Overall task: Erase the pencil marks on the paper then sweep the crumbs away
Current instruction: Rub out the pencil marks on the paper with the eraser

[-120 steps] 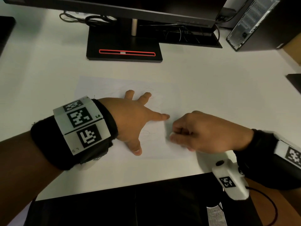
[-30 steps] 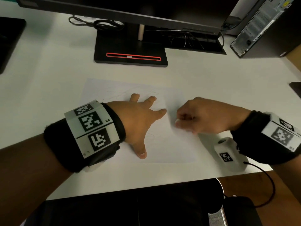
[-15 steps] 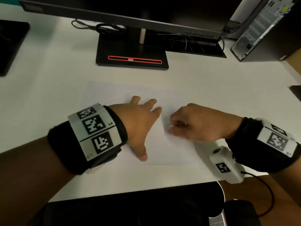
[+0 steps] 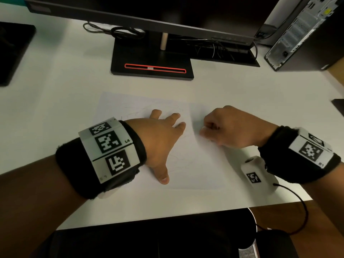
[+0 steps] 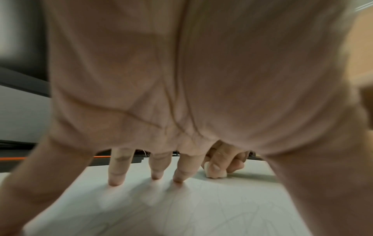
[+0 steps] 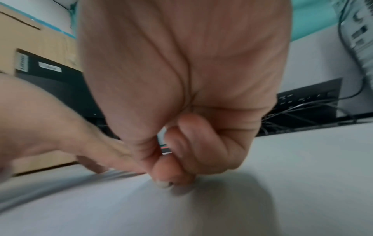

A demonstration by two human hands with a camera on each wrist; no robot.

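While eraser (image 5: pixel 215 174) rubs paper (image 4: pixel 188 170) at desk (image 4: pixel 55 101) centre, sheet could buckle or tear if left hand (image 4: pixel 160 140) lifts. Left hand flat, fingers (image 5: pixel 116 177) spread, pinning sheet. Right hand (image 4: pixel 229 127) fisted, thumb and fingertips pinching eraser against faint pencil lines.

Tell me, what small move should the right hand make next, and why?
Probably rub the eraser toward the faint pencil lines nearer the thumb. The right hand pinches it against the paper, which the left hand presses flat, and marks remain there.
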